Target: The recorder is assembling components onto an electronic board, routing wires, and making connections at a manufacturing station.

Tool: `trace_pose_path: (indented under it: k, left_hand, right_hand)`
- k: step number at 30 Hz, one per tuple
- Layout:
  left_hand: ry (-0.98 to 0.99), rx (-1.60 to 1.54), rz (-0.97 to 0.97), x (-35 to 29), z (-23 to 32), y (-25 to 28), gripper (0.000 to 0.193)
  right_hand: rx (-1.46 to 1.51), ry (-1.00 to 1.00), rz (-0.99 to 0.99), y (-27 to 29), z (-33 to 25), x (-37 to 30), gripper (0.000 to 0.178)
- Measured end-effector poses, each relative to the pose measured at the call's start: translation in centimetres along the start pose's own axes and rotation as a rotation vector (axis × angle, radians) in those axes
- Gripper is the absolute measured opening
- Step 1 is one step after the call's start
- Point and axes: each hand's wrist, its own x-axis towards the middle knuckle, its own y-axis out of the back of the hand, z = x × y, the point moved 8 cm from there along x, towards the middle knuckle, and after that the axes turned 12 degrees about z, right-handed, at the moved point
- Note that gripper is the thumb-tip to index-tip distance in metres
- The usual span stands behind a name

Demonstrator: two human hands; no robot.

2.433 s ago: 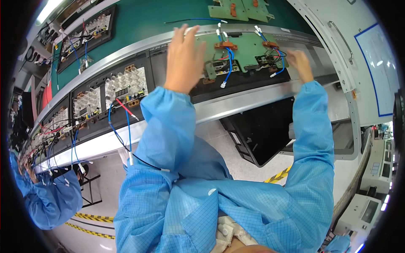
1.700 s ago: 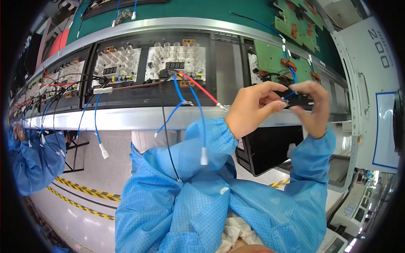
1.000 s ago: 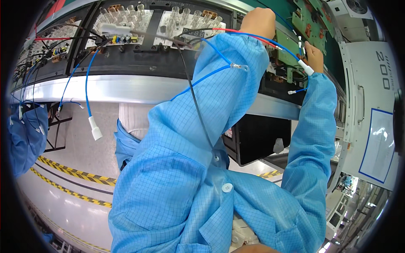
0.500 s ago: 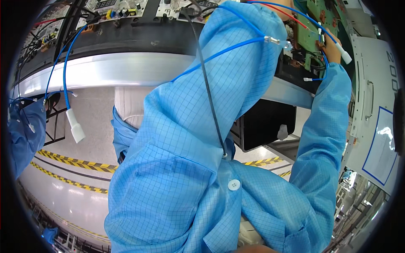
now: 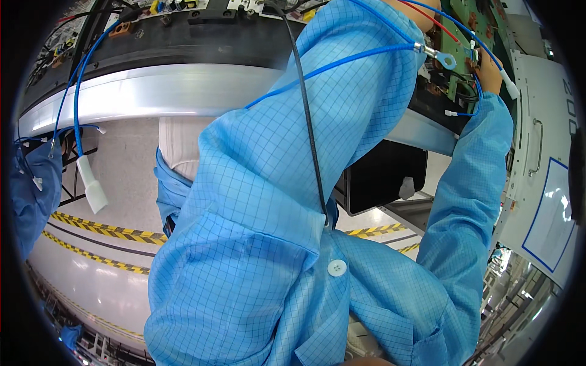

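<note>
My left arm, in a blue checked sleeve, reaches up across the middle of the view. Only part of my left hand (image 5: 421, 13) shows at the top edge, and its fingers are out of sight. My right hand (image 5: 490, 73) is closed at the near side of a green circuit board (image 5: 467, 18); what its fingers hold is too small to make out. Beside it hangs a short blue wire (image 5: 480, 100) with a white-sleeved end. A longer blue wire (image 5: 488, 52) with a white connector passes over that hand. A red wire (image 5: 436, 23) runs between my hands.
A blue cable with a metal ring terminal (image 5: 447, 60) lies across my left sleeve. Another blue cable with a white connector (image 5: 93, 189) hangs at the left before the silver rail (image 5: 146, 91). A white cabinet (image 5: 543, 152) stands close at the right. Another person's blue sleeve (image 5: 36, 195) shows far left.
The ring terminal has swung right and turned its face into view. The hanging connector at left has shifted left and slightly down. Both arms have moved slightly, with my right hand still by the board.
</note>
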Motion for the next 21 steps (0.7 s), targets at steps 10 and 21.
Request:
trace_pose_path:
  k: [10, 21]
  left_hand:
    - [0.074, 0.105, 0.197, 2.2, 0.4, -0.6, 0.011]
    - [0.087, -0.055, 0.127, 1.5, 0.9, -0.8, 0.017]
  right_hand:
    - [-0.424, 0.359, -0.036, 2.4, 0.6, 2.7, 0.028]
    - [-0.254, 0.299, 0.016, 3.6, -3.2, 1.6, 0.041]
